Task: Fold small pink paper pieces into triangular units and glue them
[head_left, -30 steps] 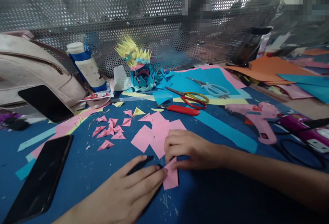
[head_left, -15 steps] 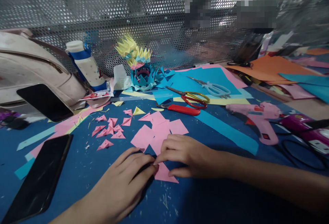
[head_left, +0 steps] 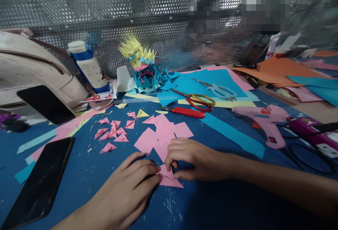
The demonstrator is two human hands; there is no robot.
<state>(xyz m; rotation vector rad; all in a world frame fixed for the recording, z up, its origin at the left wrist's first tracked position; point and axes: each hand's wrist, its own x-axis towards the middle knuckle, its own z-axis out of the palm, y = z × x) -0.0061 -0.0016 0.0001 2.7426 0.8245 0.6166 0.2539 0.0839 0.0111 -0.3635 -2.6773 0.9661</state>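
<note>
A pink paper piece (head_left: 170,181) with a fold line across it lies on the blue table in front of me. My left hand (head_left: 137,179) holds its left corner down, thumb and index fingertips pressed together on the edge. My right hand (head_left: 188,159) is curled over the upper right side, index fingertip and thumb on the paper with a small gap between them. Just beyond my fingers are flat pink paper squares (head_left: 164,131), partly overlapping. To their left sit several small folded pink triangles (head_left: 114,131), and one yellow triangle (head_left: 142,113).
Behind are a red-handled cutter (head_left: 188,112), scissors (head_left: 202,101), light blue scissors (head_left: 221,92) and a folded-paper model (head_left: 146,78). A pink glue gun (head_left: 271,120) with a cable lies right. Left are phones (head_left: 39,184), a bottle (head_left: 89,68) and a bag (head_left: 31,61). A perforated metal panel (head_left: 111,18) stands behind.
My right index finger has drawn back to the right from my left fingertips and bent more. A fold line now shows on the pink paper. My left hand has hardly moved.
</note>
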